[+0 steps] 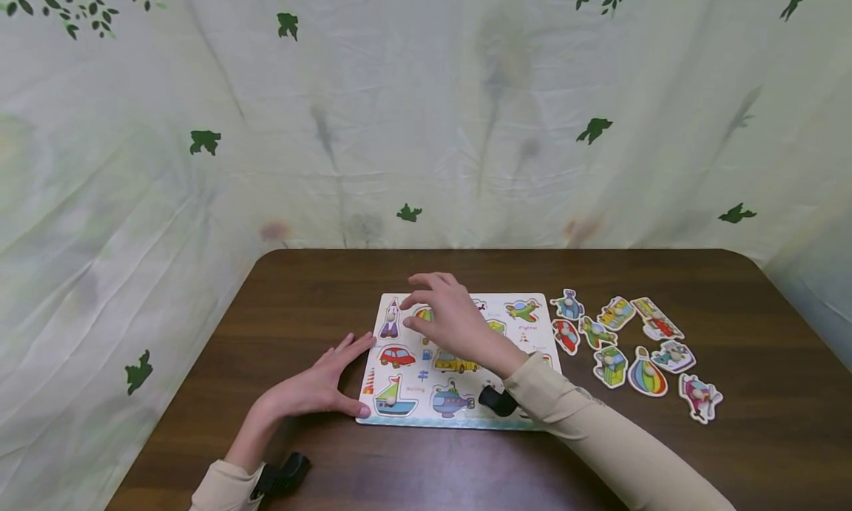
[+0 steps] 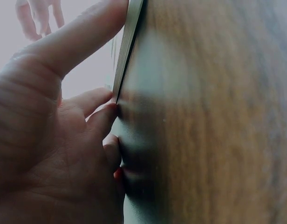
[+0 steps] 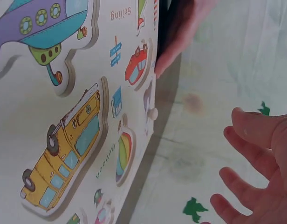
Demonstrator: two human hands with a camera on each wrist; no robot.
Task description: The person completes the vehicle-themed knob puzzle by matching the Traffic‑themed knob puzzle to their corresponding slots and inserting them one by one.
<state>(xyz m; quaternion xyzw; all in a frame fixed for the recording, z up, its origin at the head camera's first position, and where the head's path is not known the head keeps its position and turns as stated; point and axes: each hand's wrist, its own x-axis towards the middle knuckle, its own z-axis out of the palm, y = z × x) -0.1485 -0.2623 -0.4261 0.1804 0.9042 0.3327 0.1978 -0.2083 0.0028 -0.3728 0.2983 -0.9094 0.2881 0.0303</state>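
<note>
A white wooden puzzle board (image 1: 426, 415) with printed vehicle shapes lies on the table. My left hand (image 1: 316, 381) rests at its left edge, thumb on the near corner and fingers extended along the side; the left wrist view shows the thumb (image 2: 83, 35) across the rim. Over the board's far left part hovers my right hand (image 1: 452, 315), fingers spread and holding nothing. A rocket piece (image 1: 390, 320) with a knob (image 3: 153, 114) sits at the far left corner. Close under the right hand is the balloon shape (image 3: 124, 156). My right forearm hides part of the board.
Right of the board lie several loose knobbed pieces, among them a balloon (image 1: 647, 374), a fire truck (image 1: 657, 320), a green plane (image 1: 597, 333) and a pink-purple piece (image 1: 700, 398). Behind the brown table (image 1: 319, 282) hangs a pale curtain (image 1: 426, 126) with leaf prints.
</note>
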